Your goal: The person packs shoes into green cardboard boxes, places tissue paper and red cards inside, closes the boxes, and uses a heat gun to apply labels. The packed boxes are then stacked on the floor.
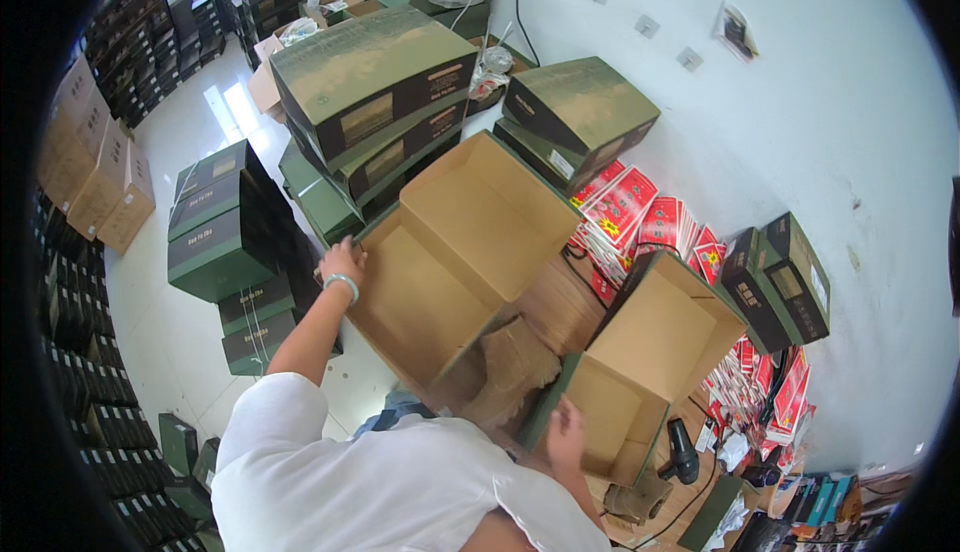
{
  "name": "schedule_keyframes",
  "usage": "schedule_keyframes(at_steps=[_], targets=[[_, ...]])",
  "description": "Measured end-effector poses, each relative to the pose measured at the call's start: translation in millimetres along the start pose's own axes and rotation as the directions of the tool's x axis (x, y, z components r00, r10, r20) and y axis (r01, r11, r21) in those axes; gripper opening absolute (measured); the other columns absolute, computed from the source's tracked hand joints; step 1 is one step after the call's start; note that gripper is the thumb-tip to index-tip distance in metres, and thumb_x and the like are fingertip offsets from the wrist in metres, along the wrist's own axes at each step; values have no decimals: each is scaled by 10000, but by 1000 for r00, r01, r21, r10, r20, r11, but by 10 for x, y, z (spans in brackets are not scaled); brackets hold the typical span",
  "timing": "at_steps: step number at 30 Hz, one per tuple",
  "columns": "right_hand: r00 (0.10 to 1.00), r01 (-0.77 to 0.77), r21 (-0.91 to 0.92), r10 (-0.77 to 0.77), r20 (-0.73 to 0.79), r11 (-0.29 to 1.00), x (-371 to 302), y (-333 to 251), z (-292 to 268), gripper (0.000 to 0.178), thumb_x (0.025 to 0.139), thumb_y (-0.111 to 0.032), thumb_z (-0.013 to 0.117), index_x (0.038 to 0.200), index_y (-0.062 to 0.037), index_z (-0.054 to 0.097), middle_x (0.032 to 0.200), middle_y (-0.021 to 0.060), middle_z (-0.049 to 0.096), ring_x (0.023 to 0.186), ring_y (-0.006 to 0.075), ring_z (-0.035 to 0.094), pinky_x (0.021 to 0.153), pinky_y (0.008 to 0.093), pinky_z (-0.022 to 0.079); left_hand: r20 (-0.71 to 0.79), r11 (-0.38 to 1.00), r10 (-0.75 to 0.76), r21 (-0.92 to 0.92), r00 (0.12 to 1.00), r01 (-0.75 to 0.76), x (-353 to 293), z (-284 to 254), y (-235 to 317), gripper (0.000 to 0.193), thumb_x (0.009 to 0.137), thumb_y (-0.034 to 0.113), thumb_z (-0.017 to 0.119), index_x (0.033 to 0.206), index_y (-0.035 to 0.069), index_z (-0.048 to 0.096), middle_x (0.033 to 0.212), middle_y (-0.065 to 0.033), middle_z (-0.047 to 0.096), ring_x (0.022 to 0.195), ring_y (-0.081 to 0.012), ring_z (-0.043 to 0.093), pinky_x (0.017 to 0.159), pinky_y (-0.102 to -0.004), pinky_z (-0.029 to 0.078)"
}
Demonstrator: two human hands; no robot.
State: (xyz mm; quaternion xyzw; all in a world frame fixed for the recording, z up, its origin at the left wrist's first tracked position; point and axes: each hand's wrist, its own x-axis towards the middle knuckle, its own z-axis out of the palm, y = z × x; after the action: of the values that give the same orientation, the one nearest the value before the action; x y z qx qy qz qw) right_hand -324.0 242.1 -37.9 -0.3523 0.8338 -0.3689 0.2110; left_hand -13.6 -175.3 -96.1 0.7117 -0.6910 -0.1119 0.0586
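Observation:
My left hand (342, 262), with a pale bangle at the wrist, grips the left rim of a large open box (425, 292), green outside and bare brown cardboard inside. Its lid is folded back and nothing lies in it. To the right is a smaller open box (610, 422) of the same kind, also with nothing inside. My right hand (567, 434) is closed over that box's left wall, its fingertips partly hidden. Between the two boxes lie tan suede boots (515, 367), partly covered by the large box and my body.
Closed green boxes (375, 77) are stacked behind, with others (215, 222) on the floor at left. Red printed packets (630, 202) are piled along the wall. A black hair dryer (682, 452) and its cord lie right of the smaller box, near another brown boot (638, 500).

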Motion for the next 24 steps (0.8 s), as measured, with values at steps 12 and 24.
schedule_keyframes(at_steps=[12,24], targets=[[999,37,-465,-22,39,884,913,-912,1413,734,797,-261,670,1445,-208,330,1413,325,305,1261,479,372,1014,499,375,96,905,310,-334,946,-263,-134,43,-86,412,831,15,521,1228,118,559,1110,-183,616,981,-375,602,842,-452,482],[997,-26,-439,58,58,898,541,-684,1579,523,796,-114,555,1286,-16,404,1296,243,490,919,409,609,793,476,508,164,871,385,-391,908,-298,-372,-155,-248,391,859,63,535,1248,104,540,1064,-237,625,971,-423,591,840,-461,483]])
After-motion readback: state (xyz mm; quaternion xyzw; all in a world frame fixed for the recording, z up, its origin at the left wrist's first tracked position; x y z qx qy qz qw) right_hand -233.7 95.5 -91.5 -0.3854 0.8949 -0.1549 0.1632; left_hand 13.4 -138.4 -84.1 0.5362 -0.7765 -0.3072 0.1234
